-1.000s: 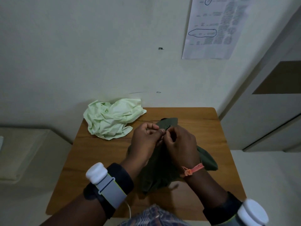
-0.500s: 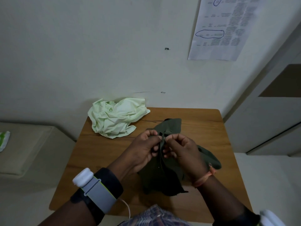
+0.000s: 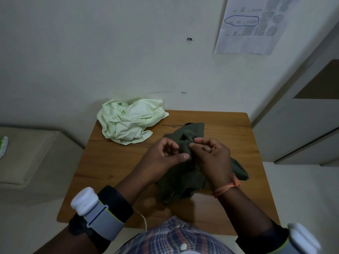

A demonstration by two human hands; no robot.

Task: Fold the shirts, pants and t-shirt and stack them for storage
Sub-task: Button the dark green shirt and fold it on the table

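Two garments on the wooden tabletop [image 3: 113, 167] right now. A crumpled pale green shirt [image 3: 131, 121] sits up at 11 o'clock, hanging a bit over the far left corner and touching the wall side. The dark olive garment [image 3: 183, 177] is bunched in the middle, running from about 12 o'clock down to 5 o'clock, and both forearms cover a good chunk of it, so I can't tell what kind of piece it is.

Around it: a printed sheet [image 3: 251, 24] with a blue pen oval is taped to the wall at 1 o'clock, a beige cushion [image 3: 27, 154] off at 9 o'clock, and a door panel at 3 o'clock.

The right hand [image 3: 211, 156] has its grip pinched on a small fold of the olive fabric near the top of the bunch. The left hand [image 3: 163, 154] is just beside it, fingers curled, thumb pressed against the same cloth, looks like a pinch too. The pinched spot sits right between the two hands, with the rest of the garment trailing below and to the right of them.
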